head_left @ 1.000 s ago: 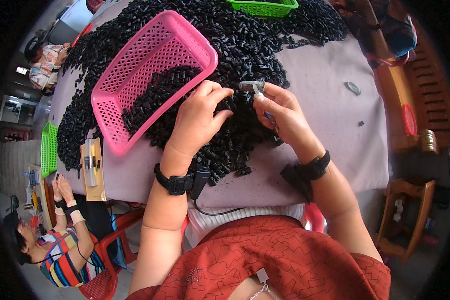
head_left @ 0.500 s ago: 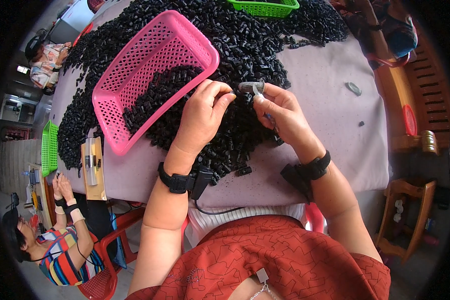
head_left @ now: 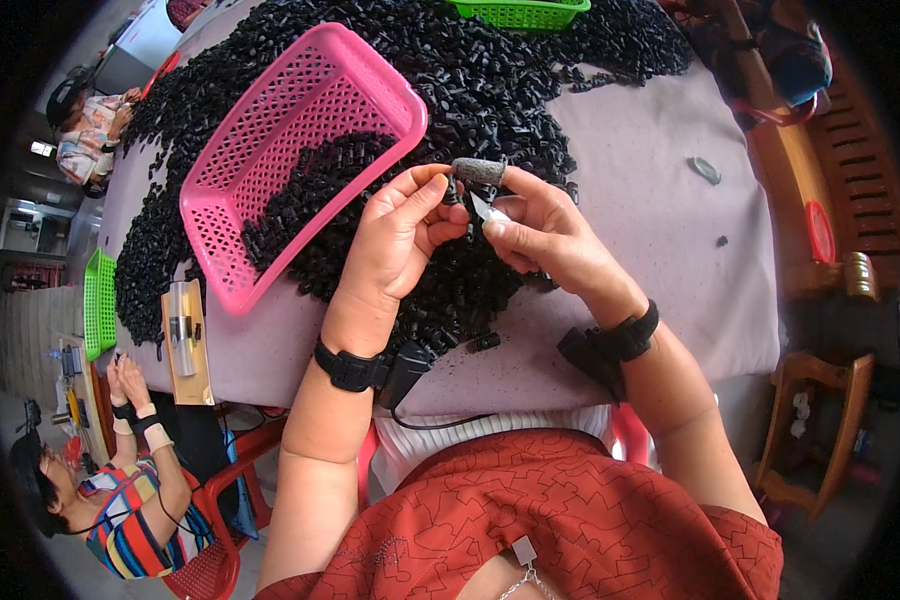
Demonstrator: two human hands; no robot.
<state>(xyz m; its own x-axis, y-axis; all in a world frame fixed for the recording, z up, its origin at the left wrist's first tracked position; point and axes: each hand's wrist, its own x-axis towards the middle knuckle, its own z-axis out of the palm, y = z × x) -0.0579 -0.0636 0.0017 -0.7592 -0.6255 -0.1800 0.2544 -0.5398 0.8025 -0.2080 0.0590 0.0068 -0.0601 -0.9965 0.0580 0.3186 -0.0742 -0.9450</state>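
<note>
My left hand [head_left: 395,230] pinches a small black plastic part [head_left: 451,189] between thumb and fingertips, above a heap of similar black parts [head_left: 500,110]. Close by on its right, my right hand [head_left: 555,225] grips a small knife, whose pale pointed blade [head_left: 480,207] angles toward the part. Whether the blade touches it, I cannot tell. The knife's handle is mostly hidden in my fingers. A grey finger cot [head_left: 478,171] covers my right index fingertip. Left of my hands, a pink perforated basket [head_left: 215,230] lies tilted, with black parts along its lower side.
Green baskets stand at the far edge [head_left: 530,14] and far left [head_left: 100,305]. A loose grey finger cot [head_left: 705,170] lies on the pale tablecloth [head_left: 650,220] to the right. A yellowish board with a clear tube [head_left: 183,330] sits at left, near a seated co-worker [head_left: 140,510].
My right hand has moved left, bringing the knife close to my left fingertips. My left hand has turned, and the black part in its pinch now shows clearly.
</note>
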